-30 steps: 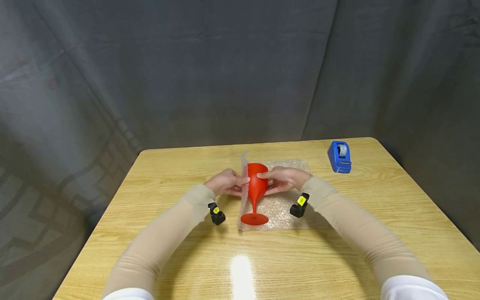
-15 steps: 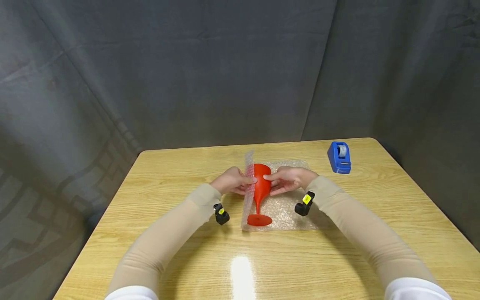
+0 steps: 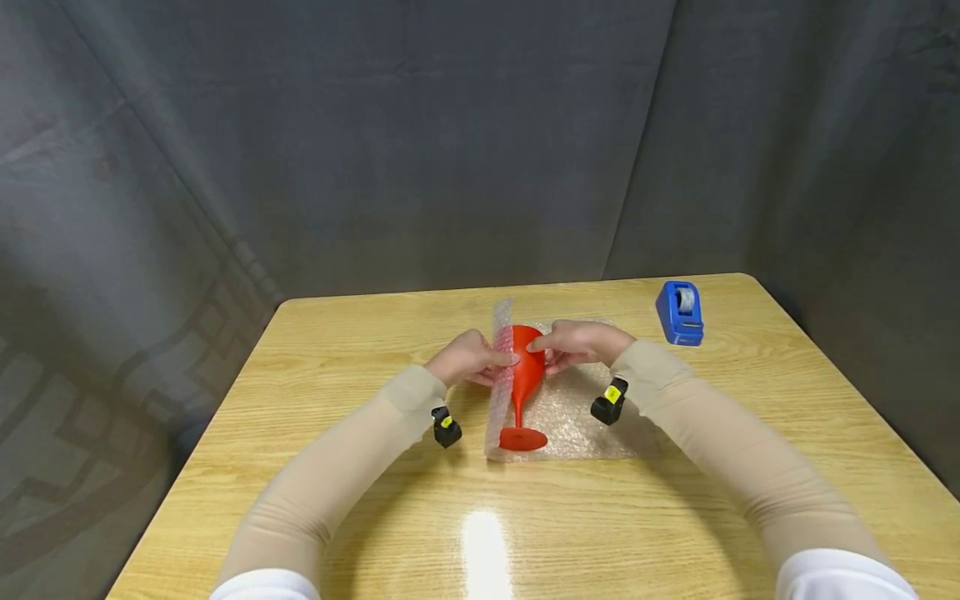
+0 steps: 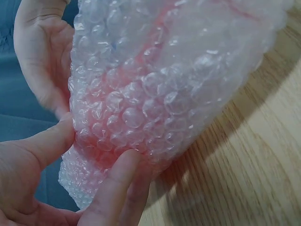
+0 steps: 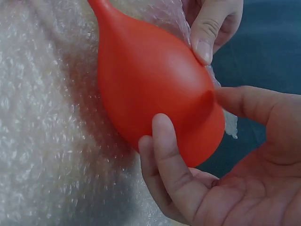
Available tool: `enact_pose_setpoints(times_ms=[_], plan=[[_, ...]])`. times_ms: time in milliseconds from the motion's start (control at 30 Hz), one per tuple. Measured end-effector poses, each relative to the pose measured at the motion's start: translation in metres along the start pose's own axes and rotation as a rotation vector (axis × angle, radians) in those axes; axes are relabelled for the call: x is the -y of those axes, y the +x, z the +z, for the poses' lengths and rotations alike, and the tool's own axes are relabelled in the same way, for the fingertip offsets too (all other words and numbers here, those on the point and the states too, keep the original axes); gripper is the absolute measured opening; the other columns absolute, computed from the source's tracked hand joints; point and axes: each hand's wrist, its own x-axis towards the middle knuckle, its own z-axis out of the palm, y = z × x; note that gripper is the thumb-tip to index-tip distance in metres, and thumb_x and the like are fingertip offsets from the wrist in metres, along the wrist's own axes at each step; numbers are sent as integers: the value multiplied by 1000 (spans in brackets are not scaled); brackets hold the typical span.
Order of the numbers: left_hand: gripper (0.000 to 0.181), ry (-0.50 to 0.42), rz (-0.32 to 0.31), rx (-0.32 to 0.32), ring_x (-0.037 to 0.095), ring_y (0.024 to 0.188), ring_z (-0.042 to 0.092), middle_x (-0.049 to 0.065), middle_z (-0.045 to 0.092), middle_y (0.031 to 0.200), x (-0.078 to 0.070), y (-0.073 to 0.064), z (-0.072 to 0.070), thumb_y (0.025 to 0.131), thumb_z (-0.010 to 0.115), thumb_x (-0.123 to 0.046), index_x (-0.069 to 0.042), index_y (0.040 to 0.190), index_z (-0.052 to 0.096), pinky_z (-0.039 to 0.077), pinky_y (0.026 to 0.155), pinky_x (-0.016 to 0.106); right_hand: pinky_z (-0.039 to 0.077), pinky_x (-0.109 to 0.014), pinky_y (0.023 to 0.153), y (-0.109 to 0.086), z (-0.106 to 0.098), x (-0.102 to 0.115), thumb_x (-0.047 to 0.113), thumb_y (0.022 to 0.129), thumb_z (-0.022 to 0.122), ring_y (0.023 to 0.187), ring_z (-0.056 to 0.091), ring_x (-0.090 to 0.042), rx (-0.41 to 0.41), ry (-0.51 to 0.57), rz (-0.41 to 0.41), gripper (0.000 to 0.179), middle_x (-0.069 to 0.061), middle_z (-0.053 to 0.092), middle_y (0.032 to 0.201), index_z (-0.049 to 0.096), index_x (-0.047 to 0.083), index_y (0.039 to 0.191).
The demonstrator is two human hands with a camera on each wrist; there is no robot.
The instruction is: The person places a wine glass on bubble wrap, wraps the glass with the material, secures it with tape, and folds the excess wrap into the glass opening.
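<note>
A red goblet [image 3: 528, 375] lies on its side on a sheet of bubble wrap [image 3: 585, 417], bowl away from me and foot toward me. The wrap's left part is folded up against the goblet's left side. My left hand [image 3: 471, 358] grips this flap with the goblet's bowl, thumb on top; in the left wrist view its fingers [image 4: 113, 188] press the bubble wrap [image 4: 141, 103], red showing through. My right hand [image 3: 581, 342] holds the bowl from the right. In the right wrist view, its thumb and fingers [image 5: 167, 150] curl round the red goblet [image 5: 155, 84] near the rim.
A blue tape dispenser [image 3: 680, 313] with a roll of clear tape stands at the back right of the wooden table [image 3: 337, 350]. A dark grey curtain [image 3: 450, 150] hangs behind the table and along its sides.
Both hands have shifted slightly right, rolling the goblet and the raised flap of bubble wrap the same way. Over the last half second the motion is small.
</note>
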Motion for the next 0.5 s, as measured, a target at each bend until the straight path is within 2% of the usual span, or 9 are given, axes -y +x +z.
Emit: enact_pose_setpoints(times_ms=[133, 300, 500], plan=[[29, 4, -1, -2, 15, 60, 56, 5, 56, 67, -2, -2, 0, 87, 73, -19, -4, 71, 54, 58, 83, 40, 59, -26, 73, -2, 4, 3, 28, 97, 56, 61, 59, -11, -41, 7, 34, 34, -9, 52, 81, 47, -3, 107], [28, 32, 2, -2, 16, 59, 59, 4, 55, 68, -3, -3, 0, 87, 73, -20, -3, 72, 56, 59, 80, 39, 58, -25, 70, -3, 9, 5, 27, 97, 57, 71, 58, -15, -41, -11, 12, 37, -8, 54, 88, 50, -7, 110], [27, 58, 0, -8, 16, 61, 59, 5, 55, 70, -4, -4, -1, 87, 73, -22, -2, 76, 59, 60, 76, 35, 59, -24, 70, -4, 14, 8, 31, 98, 56, 79, 59, -18, -67, -46, 32, 47, -10, 54, 96, 46, -10, 119]])
